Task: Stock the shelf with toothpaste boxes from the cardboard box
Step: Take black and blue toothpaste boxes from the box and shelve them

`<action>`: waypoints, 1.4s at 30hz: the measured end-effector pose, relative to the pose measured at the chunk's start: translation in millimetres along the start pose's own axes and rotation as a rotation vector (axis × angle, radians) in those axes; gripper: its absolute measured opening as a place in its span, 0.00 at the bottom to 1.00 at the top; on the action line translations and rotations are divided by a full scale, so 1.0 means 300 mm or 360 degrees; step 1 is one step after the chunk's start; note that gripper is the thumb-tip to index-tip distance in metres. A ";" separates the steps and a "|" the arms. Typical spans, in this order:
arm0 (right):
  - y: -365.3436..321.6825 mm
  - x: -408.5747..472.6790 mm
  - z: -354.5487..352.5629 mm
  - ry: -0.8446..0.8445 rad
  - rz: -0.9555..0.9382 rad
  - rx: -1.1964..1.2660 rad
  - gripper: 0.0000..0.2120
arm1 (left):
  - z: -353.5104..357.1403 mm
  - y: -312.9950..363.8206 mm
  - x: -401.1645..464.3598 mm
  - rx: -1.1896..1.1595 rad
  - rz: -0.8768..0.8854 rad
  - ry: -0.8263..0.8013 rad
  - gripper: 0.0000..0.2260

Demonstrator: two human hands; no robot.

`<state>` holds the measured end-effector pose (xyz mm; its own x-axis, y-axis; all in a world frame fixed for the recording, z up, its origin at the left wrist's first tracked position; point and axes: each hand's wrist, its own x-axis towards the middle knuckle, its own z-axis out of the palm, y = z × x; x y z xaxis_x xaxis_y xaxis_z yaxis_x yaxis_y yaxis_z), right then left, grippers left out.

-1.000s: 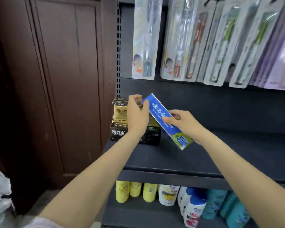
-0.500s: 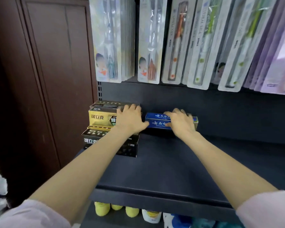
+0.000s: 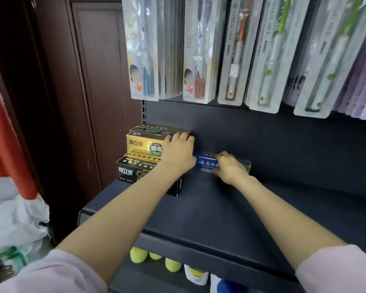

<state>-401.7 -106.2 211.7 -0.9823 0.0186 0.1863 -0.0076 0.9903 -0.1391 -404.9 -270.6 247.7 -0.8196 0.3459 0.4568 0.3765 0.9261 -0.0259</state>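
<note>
A blue toothpaste box (image 3: 205, 163) lies flat at the back of the dark shelf (image 3: 209, 210), right of a stack of gold and black toothpaste boxes (image 3: 142, 153). My right hand (image 3: 229, 167) rests on the blue box with fingers curled over its top and front. My left hand (image 3: 178, 152) is pressed flat against the right end of the gold and black stack, its fingers on the upper gold box. The cardboard box is not in view.
Packaged toothbrushes (image 3: 230, 53) hang in rows just above the shelf. A dark wooden door (image 3: 89, 85) stands to the left. Bottles (image 3: 173, 264) sit on the lower shelf. White bags (image 3: 15, 220) lie on the floor at left.
The blue box went from tilted in the air between both hands to lying flat at the shelf's back. My left hand moved onto the gold and black stack.
</note>
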 end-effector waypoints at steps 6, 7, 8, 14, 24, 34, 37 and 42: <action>-0.019 -0.238 -0.092 0.0081 -0.0064 0.0452 0.17 | -0.058 0.125 -0.145 -0.0117 0.0207 0.0171 0.15; -0.020 -0.290 -0.105 0.0085 -0.0052 0.0479 0.16 | -0.065 0.143 -0.179 -0.0145 0.0237 0.0120 0.14; -0.016 -0.346 -0.113 0.0096 -0.0021 0.0495 0.15 | -0.072 0.160 -0.216 -0.0206 0.0248 0.0056 0.14; 0.018 -0.730 -0.143 0.0191 0.0226 0.0487 0.11 | -0.097 0.286 -0.458 -0.0863 0.0176 -0.0383 0.09; 0.189 -1.415 -0.163 0.0069 0.0784 0.0448 0.06 | -0.161 0.734 -0.862 -0.1338 0.0583 -0.0859 0.06; 0.634 -1.906 0.040 -0.0435 0.1124 0.0365 0.11 | 0.005 1.270 -1.165 -0.0935 0.0932 -0.1331 0.11; 0.749 -1.985 0.133 -0.0657 0.1045 0.0352 0.15 | 0.096 1.389 -1.250 -0.0687 0.0929 -0.1285 0.16; 0.847 -2.072 0.272 -0.1011 0.0977 0.0786 0.28 | 0.217 1.453 -1.404 -0.0249 0.0637 -0.1392 0.26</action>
<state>191.7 122.7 -18.7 -0.7591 0.2862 -0.5847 0.5972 0.6635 -0.4506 76.3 -2.9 -14.0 -0.6262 0.6788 -0.3835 0.6981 0.7072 0.1120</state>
